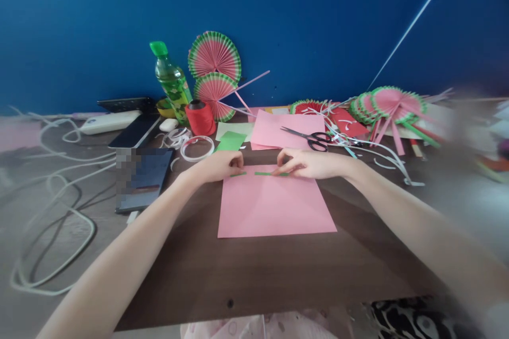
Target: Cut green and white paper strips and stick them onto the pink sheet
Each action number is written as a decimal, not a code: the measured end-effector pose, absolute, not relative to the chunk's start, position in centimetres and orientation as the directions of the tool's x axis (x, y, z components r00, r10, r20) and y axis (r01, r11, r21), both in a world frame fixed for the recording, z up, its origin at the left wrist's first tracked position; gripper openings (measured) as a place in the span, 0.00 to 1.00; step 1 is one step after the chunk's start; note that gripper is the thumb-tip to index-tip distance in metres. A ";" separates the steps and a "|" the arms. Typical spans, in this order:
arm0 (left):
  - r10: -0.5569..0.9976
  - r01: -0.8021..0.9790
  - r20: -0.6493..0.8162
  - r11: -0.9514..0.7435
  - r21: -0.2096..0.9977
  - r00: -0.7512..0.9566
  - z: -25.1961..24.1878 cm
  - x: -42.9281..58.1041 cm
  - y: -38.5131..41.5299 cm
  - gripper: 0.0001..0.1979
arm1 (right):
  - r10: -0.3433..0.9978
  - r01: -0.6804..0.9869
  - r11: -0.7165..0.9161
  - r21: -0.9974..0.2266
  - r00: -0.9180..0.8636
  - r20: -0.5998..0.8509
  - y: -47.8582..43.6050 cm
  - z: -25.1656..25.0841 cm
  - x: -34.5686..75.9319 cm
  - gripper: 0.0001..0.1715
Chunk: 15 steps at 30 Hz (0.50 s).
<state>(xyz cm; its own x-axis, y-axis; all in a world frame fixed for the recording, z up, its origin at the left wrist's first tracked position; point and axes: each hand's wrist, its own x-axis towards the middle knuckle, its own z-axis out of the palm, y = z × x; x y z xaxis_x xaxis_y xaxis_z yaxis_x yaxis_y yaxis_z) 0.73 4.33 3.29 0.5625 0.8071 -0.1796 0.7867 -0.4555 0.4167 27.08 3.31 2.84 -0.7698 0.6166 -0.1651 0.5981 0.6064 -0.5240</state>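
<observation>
A pink paper sheet (pixel 274 206) lies flat on the brown table in front of me. Narrow green paper strips (pixel 262 174) run along its far edge, with a short pink gap between the visible pieces. My left hand (pixel 225 165) is at the sheet's far left corner, fingers curled and pressed down on a green strip. Toward the far right, my right hand (pixel 302 163) has its thumb and fingers closed down on the green strip there. The fingertips of both hands partly cover the strips, so the exact grip is hard to see.
Behind the sheet lie black scissors (pixel 314 139) on more pink paper (pixel 270 126), green paper (pixel 230 141) and a tape roll (pixel 198 148). Red thread (pixel 201 119), a bottle (pixel 173 82) and pleated fans (pixel 214 55) stand near the wall. A tablet (pixel 149 180) and cables lie left.
</observation>
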 end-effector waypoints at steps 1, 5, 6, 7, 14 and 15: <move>0.803 0.780 -0.179 -0.457 0.428 0.568 3.2 0.7 4.4 0.05 | 0.624 0.599 0.595 -0.536 -0.765 -0.163 3.4 2.9 27.2 0.25; 0.786 0.747 -0.177 -0.452 0.487 0.592 2.9 0.5 4.6 0.05 | 0.683 0.607 0.548 -0.576 -0.722 -0.112 3.7 3.3 27.6 0.22; 0.786 0.744 -0.177 -0.449 0.495 0.592 2.9 0.4 4.6 0.05 | 0.694 0.603 0.538 -0.589 -0.713 -0.096 3.8 3.4 27.7 0.20; 0.787 0.743 -0.177 -0.447 0.498 0.592 2.9 0.4 4.6 0.06 | 0.704 0.598 0.528 -0.603 -0.705 -0.084 3.8 3.3 27.7 0.18; 0.789 0.742 -0.155 -0.464 0.485 0.595 2.7 0.4 4.7 0.07 | 0.738 0.608 0.509 -0.609 -0.673 -0.055 4.1 1.9 27.3 0.13; 0.788 0.741 -0.156 -0.463 0.486 0.595 2.7 0.4 4.8 0.08 | 0.739 0.615 0.511 -0.600 -0.671 -0.058 4.1 1.8 27.3 0.13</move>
<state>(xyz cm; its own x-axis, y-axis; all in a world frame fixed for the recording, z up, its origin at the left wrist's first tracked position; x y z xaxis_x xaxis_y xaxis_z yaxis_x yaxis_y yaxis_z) 0.37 4.76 2.70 0.5952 0.7882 -0.1561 0.7409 -0.4632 0.4862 27.32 4.09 1.85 -0.6707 0.7394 -0.0585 0.6155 0.5108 -0.6002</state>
